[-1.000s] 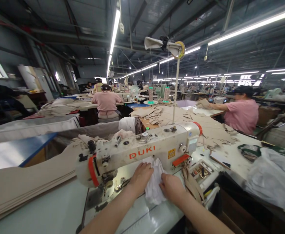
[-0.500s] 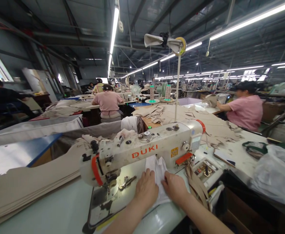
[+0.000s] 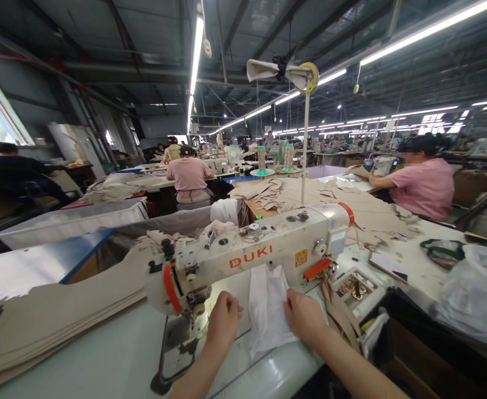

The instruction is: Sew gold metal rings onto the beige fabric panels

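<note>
A white cloth [image 3: 268, 313] lies flat on the bed of the sewing machine [image 3: 264, 244], its far end under the arm marked DUKI. My right hand [image 3: 307, 316] pinches the cloth's right edge with curled fingers. To the left of the cloth, apart from it, my left hand [image 3: 226, 316] is closed, thumb and fingers together, near the machine's needle end. What it holds, if anything, is hidden. It covers the spot where a small metal tool lay.
Stacked beige fabric pieces [image 3: 69, 305] lie on the left. More beige pieces [image 3: 335, 205] spread behind the machine. At right are beige strips [image 3: 340, 313], a tray of small metal parts [image 3: 358, 291] and a white plastic bag [image 3: 478, 302]. Co-workers sit farther back.
My left hand has left the cloth and moved left, closing over the small metal tool's place. The cloth lies wider and flatter. My right hand stays at its right edge.
</note>
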Available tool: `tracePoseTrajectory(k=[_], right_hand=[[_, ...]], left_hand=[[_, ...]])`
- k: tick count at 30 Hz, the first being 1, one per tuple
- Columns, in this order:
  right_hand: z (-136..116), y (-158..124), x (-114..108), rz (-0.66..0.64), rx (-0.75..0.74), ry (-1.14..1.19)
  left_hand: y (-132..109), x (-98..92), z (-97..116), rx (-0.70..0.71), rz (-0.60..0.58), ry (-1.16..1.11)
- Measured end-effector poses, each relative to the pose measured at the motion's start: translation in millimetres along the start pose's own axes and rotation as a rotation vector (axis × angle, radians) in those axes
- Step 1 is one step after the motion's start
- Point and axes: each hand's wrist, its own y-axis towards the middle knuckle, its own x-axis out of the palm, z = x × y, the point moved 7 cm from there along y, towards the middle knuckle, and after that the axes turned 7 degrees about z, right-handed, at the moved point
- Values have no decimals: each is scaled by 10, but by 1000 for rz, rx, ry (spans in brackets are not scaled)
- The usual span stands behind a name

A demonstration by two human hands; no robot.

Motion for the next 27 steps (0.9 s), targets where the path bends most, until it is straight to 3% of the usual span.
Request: tracePoseTrajectory(k=[3, 6, 9, 12, 14, 18, 23, 27], right_hand=[[-4, 9, -33, 5, 4, 6], [-31, 16, -33, -1, -3, 7], [-42, 9, -26, -3, -6, 5], [-16, -12, -29, 2, 1, 0], [3, -25, -31, 6, 3, 1], [16, -30, -14, 12, 4, 8], [27, -25, 10, 24, 8, 26], [50, -18, 4, 51, 4, 65]], left_hand=[[-126, -53, -12, -13, 21, -70], [-343, -36, 282, 181, 26, -10], [-558, 174, 545, 359, -119, 250], [-618, 361, 554, 373, -259, 439], [-570, 388, 510, 359, -286, 434], [-367, 227, 270, 149, -234, 150], [-293, -97, -309, -147, 7, -64], [-458, -45, -681, -413, 5, -364]])
